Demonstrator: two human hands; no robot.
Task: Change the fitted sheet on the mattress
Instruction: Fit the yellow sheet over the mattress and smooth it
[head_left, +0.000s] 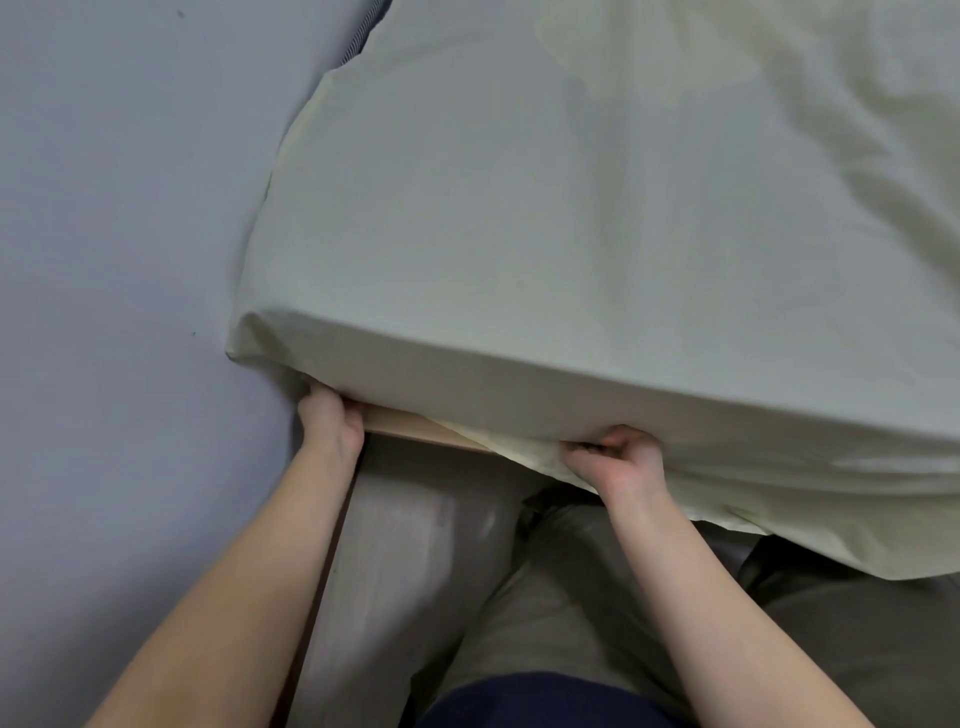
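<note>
Head view: fitted sheet (571, 234), pale green, covers mattress (597, 384) top and corner by wall (104, 260).

Left hand (330, 421) at corner, fingers hidden under mattress edge; cannot tell what they hold.

Right hand (618, 457) fisted, fingers (582, 451) closed on sheet hem, loose cloth hanging just beyond them.

Bed frame (415, 423) board shows between hands.

Step, by judgement: tucking hem under corner. Next move calls for lifting the mattress edge and pushing the hem beneath.

The left hand's (330, 418) fingertips vanish beneath the pale green cotton fitted sheet (571, 234). That sheet hides the mattress entirely and runs off the top and right edges. Below it, the light wooden bed frame (410, 423) shows only a sliver.
</note>
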